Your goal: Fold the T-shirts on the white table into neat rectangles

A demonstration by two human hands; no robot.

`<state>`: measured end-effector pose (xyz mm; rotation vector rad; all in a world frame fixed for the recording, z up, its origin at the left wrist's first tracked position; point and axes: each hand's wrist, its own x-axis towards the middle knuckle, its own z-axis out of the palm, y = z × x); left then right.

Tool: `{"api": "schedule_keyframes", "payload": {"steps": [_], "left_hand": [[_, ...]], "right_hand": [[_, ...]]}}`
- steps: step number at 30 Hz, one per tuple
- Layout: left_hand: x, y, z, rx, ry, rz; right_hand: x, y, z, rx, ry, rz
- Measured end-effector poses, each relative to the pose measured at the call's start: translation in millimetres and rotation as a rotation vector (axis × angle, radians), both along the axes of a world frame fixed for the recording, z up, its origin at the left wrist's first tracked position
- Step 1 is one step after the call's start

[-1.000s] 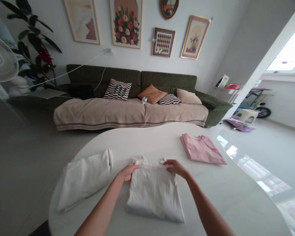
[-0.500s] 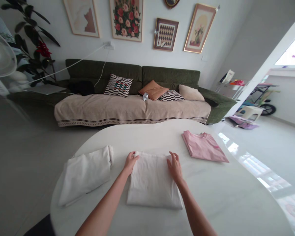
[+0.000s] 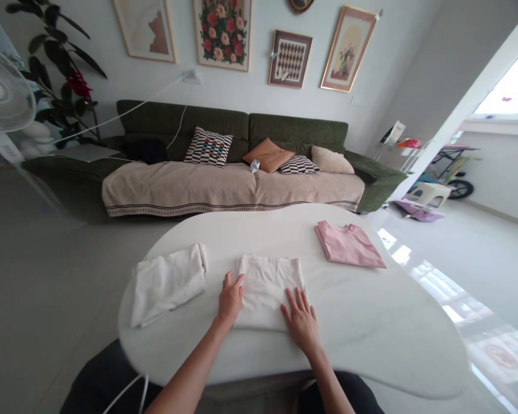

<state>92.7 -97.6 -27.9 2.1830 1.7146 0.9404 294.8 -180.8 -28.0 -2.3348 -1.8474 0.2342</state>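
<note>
A folded white garment (image 3: pixel 267 282) lies in the middle of the white table (image 3: pixel 371 322). My left hand (image 3: pixel 230 299) rests flat on its near left edge, fingers stretched out. Flat on its near right corner lies my right hand (image 3: pixel 301 319), fingers spread. Neither hand grips anything. Another folded white garment (image 3: pixel 166 282) lies to the left, apart from my hands. A folded pink shirt (image 3: pixel 347 244) lies at the far right of the table.
Beyond the table stands a green sofa (image 3: pixel 285 129) with a beige cover and several cushions. A fan (image 3: pixel 4 95) and a plant (image 3: pixel 67 75) are at the left. A white cable (image 3: pixel 129 391) hangs by my lap. Framed pictures hang on the wall.
Both hands slid from the garment's far edge toward me and now lie flat on its near edge. The garment is folded shorter. The view has pulled back from the table.
</note>
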Motion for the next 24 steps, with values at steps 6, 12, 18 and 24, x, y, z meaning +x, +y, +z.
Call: {"api": "schedule_keyframes", "payload": {"steps": [6,12,18,24], "left_hand": [[-4.5,-42.6,28.6,0.089,0.129,-0.370],[-11.4,-83.0,11.4,-0.141,0.301,-0.392],[-26.9,-112.0,15.4,-0.242,0.365,-0.451],[-35.9,-144.2,13.3,-0.267,0.423,-0.427]], "right_hand": [[-1.3,-36.0,13.5,0.031,-0.012,0.073],[10.7,-57.4,11.1,0.006,0.061,0.156],[9.7,-92.0,17.0,0.001,0.166,0.187],[2.2,-146.9,-2.5,0.259,0.611,-0.142]]}}
